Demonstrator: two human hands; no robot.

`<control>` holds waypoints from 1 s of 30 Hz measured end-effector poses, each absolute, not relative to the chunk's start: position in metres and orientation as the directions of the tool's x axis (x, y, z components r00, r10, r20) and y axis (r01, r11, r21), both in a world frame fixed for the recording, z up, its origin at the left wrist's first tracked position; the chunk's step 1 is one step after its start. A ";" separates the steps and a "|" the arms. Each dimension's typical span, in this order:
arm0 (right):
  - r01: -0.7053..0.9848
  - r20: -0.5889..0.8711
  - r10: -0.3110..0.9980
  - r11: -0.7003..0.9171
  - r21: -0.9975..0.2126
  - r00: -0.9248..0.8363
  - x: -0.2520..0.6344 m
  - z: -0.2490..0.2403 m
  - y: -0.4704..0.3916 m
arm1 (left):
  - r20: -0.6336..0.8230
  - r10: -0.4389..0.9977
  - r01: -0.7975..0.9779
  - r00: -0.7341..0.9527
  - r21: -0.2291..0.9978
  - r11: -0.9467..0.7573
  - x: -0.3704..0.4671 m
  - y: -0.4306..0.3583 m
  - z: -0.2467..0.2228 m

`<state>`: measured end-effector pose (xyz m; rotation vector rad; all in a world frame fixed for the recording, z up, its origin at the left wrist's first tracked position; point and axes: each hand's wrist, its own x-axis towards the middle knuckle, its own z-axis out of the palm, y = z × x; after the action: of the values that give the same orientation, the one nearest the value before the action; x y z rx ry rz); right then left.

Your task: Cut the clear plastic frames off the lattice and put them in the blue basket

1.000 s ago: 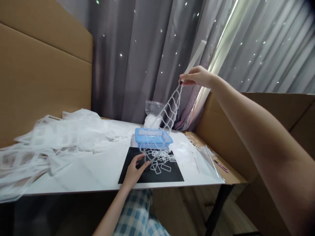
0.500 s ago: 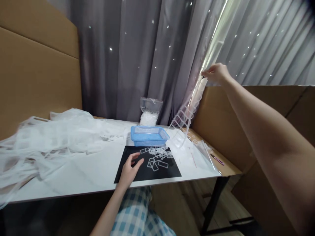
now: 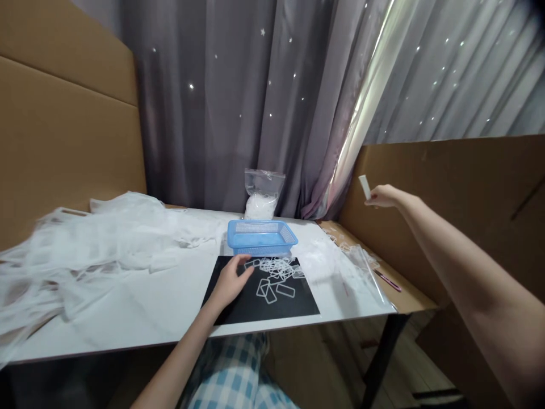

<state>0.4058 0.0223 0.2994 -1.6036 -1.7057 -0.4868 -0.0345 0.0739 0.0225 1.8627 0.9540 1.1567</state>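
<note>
My right hand (image 3: 381,196) is raised over the right side, closed on the end of a white strip (image 3: 364,187) that sticks up from its fingertips. My left hand (image 3: 232,279) hovers over the left part of a black mat (image 3: 272,313), fingers apart and holding nothing. Just right of it, a pile of white rectangular frames (image 3: 279,268) covers the mat's back edge, and a few looser frames (image 3: 285,290) lie in front. Behind the mat stands a blue basket (image 3: 263,250).
White netlike sheets (image 3: 97,244) are heaped at the left. A zip bag of white pieces (image 3: 260,205) stands behind the basket. Clear plastic (image 3: 368,272) and a pink-handled tool (image 3: 388,281) lie at the right, beside a cardboard wall (image 3: 451,193).
My right hand has come down; the white lattice sheet that hung from it is no longer seen hanging, only a strip shows. My left hand has shifted slightly right.
</note>
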 end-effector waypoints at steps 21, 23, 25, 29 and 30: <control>0.948 0.320 0.904 0.214 0.235 -0.284 0.433 0.043 0.021 | 0.251 0.661 0.365 0.707 0.671 -0.645 -0.011 0.105 0.021; 0.966 0.380 0.889 0.217 0.140 -0.254 0.415 0.043 0.025 | 0.265 0.678 0.386 0.686 0.657 -0.647 -0.009 0.108 0.022; 0.959 0.399 0.876 0.282 0.031 -0.271 0.386 0.042 0.031 | 0.261 0.698 0.408 0.667 0.657 -0.634 -0.003 0.114 0.021; 0.857 0.361 0.835 0.493 -0.152 -0.416 0.317 0.038 0.050 | 0.182 0.685 0.419 0.705 0.673 -0.610 0.012 0.123 0.017; 0.829 0.359 0.823 0.526 -0.189 -0.440 0.304 0.036 0.057 | 0.164 0.672 0.415 0.722 0.675 -0.610 0.015 0.123 0.017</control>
<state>0.3041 0.0566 0.0361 -1.3556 -2.3623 -0.0212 0.0146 0.1231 0.0173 2.3030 0.8208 0.5415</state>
